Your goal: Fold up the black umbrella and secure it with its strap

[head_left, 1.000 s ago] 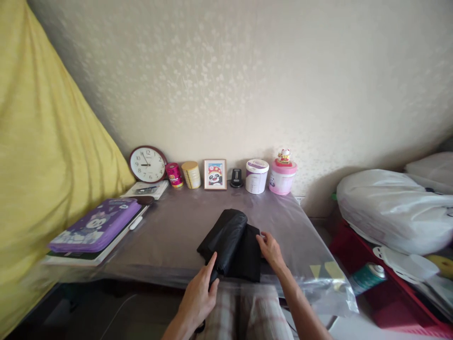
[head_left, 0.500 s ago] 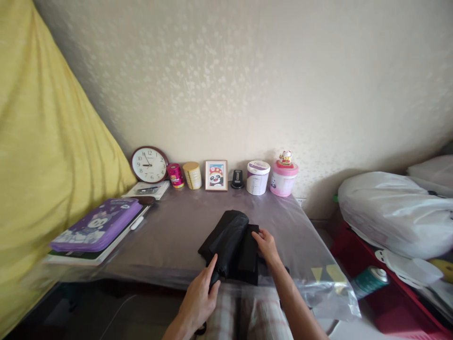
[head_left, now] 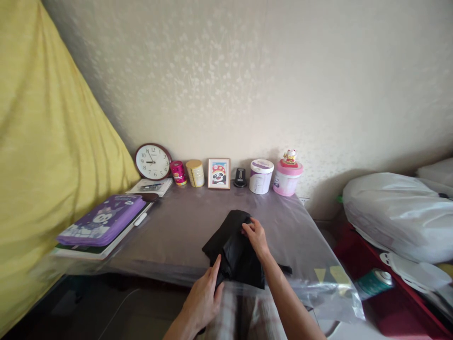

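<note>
A black folding umbrella [head_left: 230, 241] lies at the near edge of the table, its loose canopy panels folded over one another. My left hand [head_left: 207, 290] is closed around its handle end, the index finger stretched along the fabric; the handle itself is mostly hidden. With bent fingers my right hand [head_left: 255, 236] pinches the canopy fabric near its far right edge. A narrow black strap [head_left: 285, 269] sticks out to the right from under my right forearm.
Along the wall stand a clock [head_left: 153, 162], a pink can [head_left: 178, 173], a yellow canister [head_left: 195, 173], a picture frame [head_left: 219, 174] and two lidded tubs [head_left: 261, 177]. A purple case [head_left: 102, 219] lies left. Right of the table are a red bin [head_left: 396, 302] and white bag [head_left: 396, 212].
My right hand has moved up and left, bringing a canopy panel over the umbrella. The strap now shows on the right. My left hand keeps its hold, and the view has shifted slightly.
</note>
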Demonstrator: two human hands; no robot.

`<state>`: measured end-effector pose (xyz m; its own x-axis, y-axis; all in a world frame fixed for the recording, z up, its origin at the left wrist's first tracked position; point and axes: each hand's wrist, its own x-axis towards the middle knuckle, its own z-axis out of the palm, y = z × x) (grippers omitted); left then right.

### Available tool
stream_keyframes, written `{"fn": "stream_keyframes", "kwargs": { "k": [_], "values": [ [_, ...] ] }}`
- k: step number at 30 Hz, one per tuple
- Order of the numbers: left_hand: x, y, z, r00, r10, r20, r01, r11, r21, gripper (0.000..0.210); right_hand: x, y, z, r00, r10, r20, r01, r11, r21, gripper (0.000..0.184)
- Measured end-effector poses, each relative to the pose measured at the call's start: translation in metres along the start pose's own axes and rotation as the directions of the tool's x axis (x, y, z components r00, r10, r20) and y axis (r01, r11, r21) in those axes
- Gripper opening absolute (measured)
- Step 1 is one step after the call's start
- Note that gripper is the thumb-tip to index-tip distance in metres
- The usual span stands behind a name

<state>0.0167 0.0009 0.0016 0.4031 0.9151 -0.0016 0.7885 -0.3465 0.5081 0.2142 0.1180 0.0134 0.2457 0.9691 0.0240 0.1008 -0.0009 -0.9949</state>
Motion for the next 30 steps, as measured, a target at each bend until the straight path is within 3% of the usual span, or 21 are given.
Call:
{"fn": "stream_keyframes", "kwargs": {
  "k": [3, 6, 9, 12, 15, 20, 23, 26, 30],
  "values": [
    [-0.001, -0.001, 0.001, 1.0, 0.012, -0.017, -0.012, 1.0, 0.001, 0.06, -0.003, 0.005, 0.004, 0.984, -0.161, 0.07, 0.164, 0.985, -0.046, 0.05],
    [-0.001, 0.001, 0.0, 0.998, 0.002, -0.067, -0.005, 0.999, -0.05, 0.068, -0.01, 0.008, 0.007, 0.937, -0.314, 0.151, 0.338, 0.925, -0.172, 0.038],
    [0.0, 0.005, -0.004, 0.997, 0.014, -0.074, -0.019, 0.998, -0.065, 0.074, -0.017, 0.007, 0.009, 0.878, -0.433, 0.203, 0.478, 0.813, -0.332, 0.033],
    [0.002, 0.008, -0.008, 1.0, 0.014, -0.007, -0.014, 1.0, 0.007, 0.067, -0.024, 0.002, 0.009, 0.807, -0.529, 0.262, 0.588, 0.682, -0.434, 0.021],
    [0.003, 0.008, -0.008, 1.0, -0.015, 0.024, 0.014, 0.999, 0.03, 0.062, -0.036, -0.002, 0.006, 0.738, -0.606, 0.298, 0.67, 0.599, -0.439, 0.017],
    [0.002, 0.002, -0.002, 1.0, 0.023, 0.008, -0.023, 0.999, -0.031, 0.059, -0.063, 0.002, -0.004, 0.645, -0.659, 0.385, 0.764, 0.544, -0.349, 0.02],
    [0.003, -0.002, 0.001, 0.999, 0.044, -0.007, -0.044, 0.998, -0.047, 0.059, -0.052, 0.009, -0.009, 0.64, -0.653, 0.405, 0.766, 0.505, -0.397, 0.022],
    [0.003, -0.004, 0.002, 0.999, 0.034, -0.008, -0.034, 0.998, -0.046, 0.059, -0.012, 0.016, -0.014, 0.662, -0.641, 0.388, 0.732, 0.443, -0.518, 0.026],
    [0.003, -0.004, 0.001, 1.0, 0.004, 0.004, -0.004, 0.997, -0.077, 0.061, 0.039, 0.017, -0.025, 0.74, -0.598, 0.307, 0.626, 0.448, -0.638, 0.028]
  ]
}}
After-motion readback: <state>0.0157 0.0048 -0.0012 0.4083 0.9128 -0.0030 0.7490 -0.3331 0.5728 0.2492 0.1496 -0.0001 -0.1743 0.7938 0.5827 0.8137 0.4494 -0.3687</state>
